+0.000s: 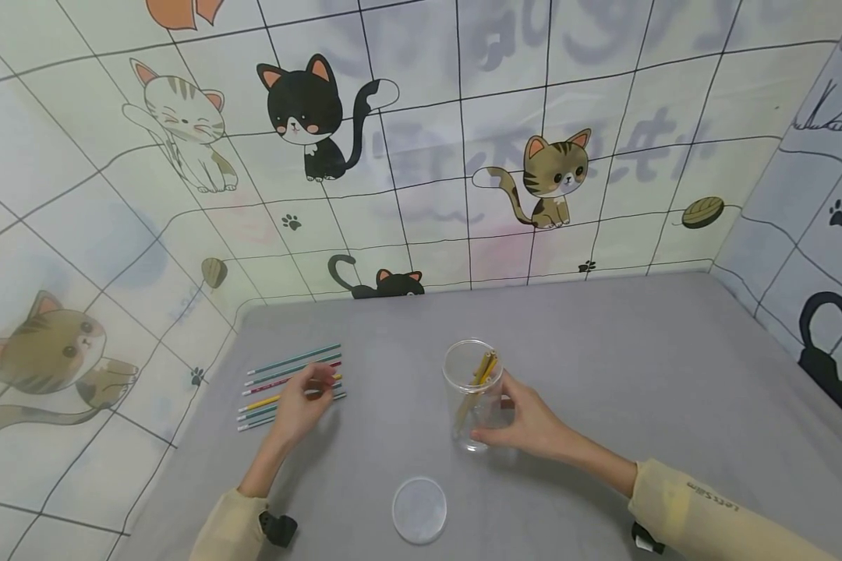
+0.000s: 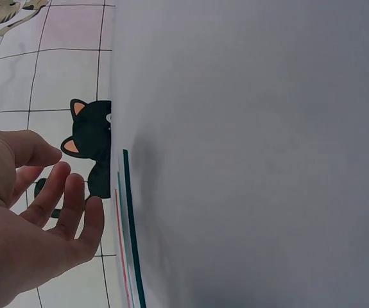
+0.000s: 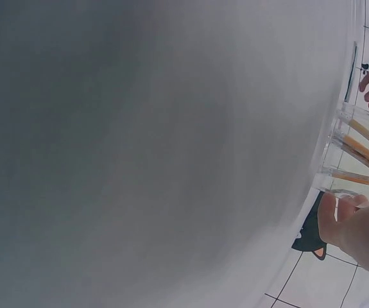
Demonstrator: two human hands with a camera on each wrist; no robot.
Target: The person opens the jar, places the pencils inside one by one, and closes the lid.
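My right hand point(image 1: 533, 421) grips a clear cylindrical jar point(image 1: 461, 413) from its right side, thumb low and fingers round the back. Several yellow pencils point(image 1: 485, 368) lean inside the jar, and their shafts point(image 3: 366, 154) show at the edge of the right wrist view. Over a row of loose pencils point(image 1: 293, 359) on the left hovers my left hand point(image 1: 297, 407), its fingers loosely bent. Nothing shows between those fingers point(image 2: 73, 199) in the left wrist view. The row has teal pencils, a red pencil point(image 1: 267, 386) and a yellow pencil point(image 1: 258, 403), partly hidden by the hand.
A round, clear lid point(image 1: 419, 510) lies flat on the grey tabletop point(image 1: 603, 343), in front of the jar. Behind the table and along both sides hangs a cat-patterned cloth point(image 1: 428, 156). A dark wrist device point(image 1: 278, 529) sits at the left sleeve.
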